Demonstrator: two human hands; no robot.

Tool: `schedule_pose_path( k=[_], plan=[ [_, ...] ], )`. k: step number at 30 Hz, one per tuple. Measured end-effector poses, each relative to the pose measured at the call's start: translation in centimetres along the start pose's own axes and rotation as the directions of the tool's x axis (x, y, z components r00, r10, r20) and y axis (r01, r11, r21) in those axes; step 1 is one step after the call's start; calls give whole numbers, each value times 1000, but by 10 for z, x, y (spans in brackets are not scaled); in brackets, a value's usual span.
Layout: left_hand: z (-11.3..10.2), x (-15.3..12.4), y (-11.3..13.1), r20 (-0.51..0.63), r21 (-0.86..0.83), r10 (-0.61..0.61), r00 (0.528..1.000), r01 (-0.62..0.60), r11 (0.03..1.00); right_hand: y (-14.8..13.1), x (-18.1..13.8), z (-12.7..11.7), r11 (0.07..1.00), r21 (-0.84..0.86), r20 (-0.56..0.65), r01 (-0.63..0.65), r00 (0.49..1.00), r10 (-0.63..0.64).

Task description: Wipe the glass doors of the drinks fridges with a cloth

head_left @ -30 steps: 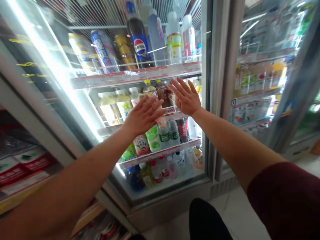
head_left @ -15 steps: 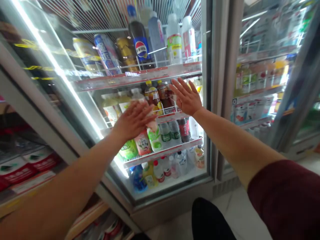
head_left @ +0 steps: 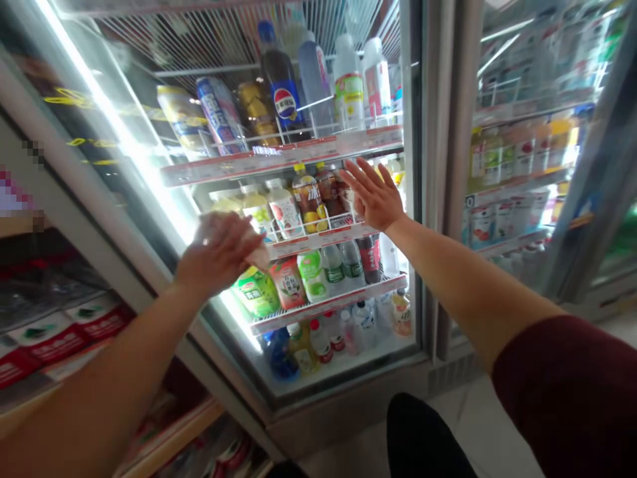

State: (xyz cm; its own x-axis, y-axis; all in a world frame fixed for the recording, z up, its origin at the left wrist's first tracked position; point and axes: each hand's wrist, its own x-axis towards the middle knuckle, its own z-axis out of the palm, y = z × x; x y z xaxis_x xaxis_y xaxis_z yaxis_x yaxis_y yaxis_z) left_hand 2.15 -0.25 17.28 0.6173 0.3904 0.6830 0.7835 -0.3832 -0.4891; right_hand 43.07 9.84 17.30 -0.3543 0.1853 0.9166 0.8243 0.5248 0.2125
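I stand at a lit drinks fridge (head_left: 416, 279) with a glass front. My right hand (head_left: 375, 196) lies flat on the glass with fingers spread, level with the second shelf and in front of brown tea bottles (head_left: 323, 192). My left hand (head_left: 216, 252) is lower and to the left, also flat against the glass with fingers stretched out, slightly blurred; a pale reflection shows at its fingertips. It is nearest a green-labelled bottle (head_left: 256, 292). Neither hand holds anything.
A cola bottle (head_left: 281, 93) and cans stand on the top shelf, water bottles (head_left: 343, 262) lower down. A second fridge (head_left: 517, 153) stands to the right. At left is a shelf with red and white packs (head_left: 50, 332). My dark trouser leg (head_left: 423, 438) shows over pale floor.
My left hand has slid left and a little down across the glass, uncovering the second-shelf bottles. My right hand has stayed in place. The view has shifted slightly left.
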Motion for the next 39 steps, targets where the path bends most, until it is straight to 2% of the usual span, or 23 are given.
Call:
schedule_pose_path(
  k=[3,5,7,8,10,12,14,16,18,19,20,22,24,25,27,28,30,31,32,33,35,37,39],
  plan=[
    [-26,16,-18,-202,86,-265,943,286,954,0,0,0,1000,1,1,-7,1000,7],
    [-21,8,-14,-269,93,-315,910,350,932,0,0,1,1000,18,7,-15,1000,15],
    [-3,-14,-5,-189,60,-219,957,234,970,0,0,1,999,36,8,-21,1000,21],
    [6,-26,-2,-59,11,-101,993,102,995,0,0,2,999,41,7,-21,1000,21],
    [15,-43,-5,190,-113,111,975,-90,990,0,-1,3,999,39,2,-15,1000,15],
    [7,-44,-21,224,-113,112,968,-88,990,1,-1,4,1000,21,-9,-2,1000,2],
    [-10,-30,-40,18,6,-95,995,95,996,2,-2,5,1000,-1,-25,11,1000,-11],
    [-23,-14,-49,-237,77,-312,920,338,938,3,-2,7,1000,-12,-37,13,999,-14],
    [-23,-5,-42,-366,105,-408,837,473,875,3,-1,9,1000,-9,-42,9,999,-9],
    [-18,-5,-34,-352,132,-395,849,462,877,4,-1,9,1000,-6,-42,7,999,-8],
    [-13,-6,-25,-277,162,-338,899,391,906,4,-1,10,1000,-1,-42,7,999,-7],
    [-7,-8,-11,-10,169,-114,993,114,979,5,0,11,1000,4,-43,14,999,-14],
    [-12,-1,-12,165,112,83,983,-102,989,6,0,12,1000,5,-45,20,999,-20],
    [-18,7,-17,155,115,104,982,-122,986,6,0,12,1000,4,-46,22,999,-22],
    [-32,27,-33,-38,180,-29,999,36,983,6,-1,12,1000,3,-46,23,999,-23],
    [-37,37,-39,-165,192,-143,976,174,966,6,-1,12,1000,2,-46,22,999,-22],
    [-36,49,-39,-348,154,-339,874,410,899,5,-1,12,1000,2,-48,21,999,-21],
    [-31,51,-33,-379,136,-388,840,465,875,5,-1,12,1000,0,-50,22,998,-22],
    [-23,50,-24,-371,135,-393,841,468,873,5,-1,12,1000,-2,-54,23,998,-23],
    [-15,47,-13,-325,154,-352,878,417,896,5,-2,13,1000,-6,-59,24,998,-24],
    [-3,43,5,-120,181,-136,983,156,971,6,-2,13,1000,-12,-62,26,998,-27],
    [-5,49,9,54,153,81,995,-88,984,7,-1,13,999,-15,-60,28,998,-29],
    [-19,66,-4,20,174,67,998,-69,982,7,-1,12,999,-13,-54,30,998,-31]
  ],
)
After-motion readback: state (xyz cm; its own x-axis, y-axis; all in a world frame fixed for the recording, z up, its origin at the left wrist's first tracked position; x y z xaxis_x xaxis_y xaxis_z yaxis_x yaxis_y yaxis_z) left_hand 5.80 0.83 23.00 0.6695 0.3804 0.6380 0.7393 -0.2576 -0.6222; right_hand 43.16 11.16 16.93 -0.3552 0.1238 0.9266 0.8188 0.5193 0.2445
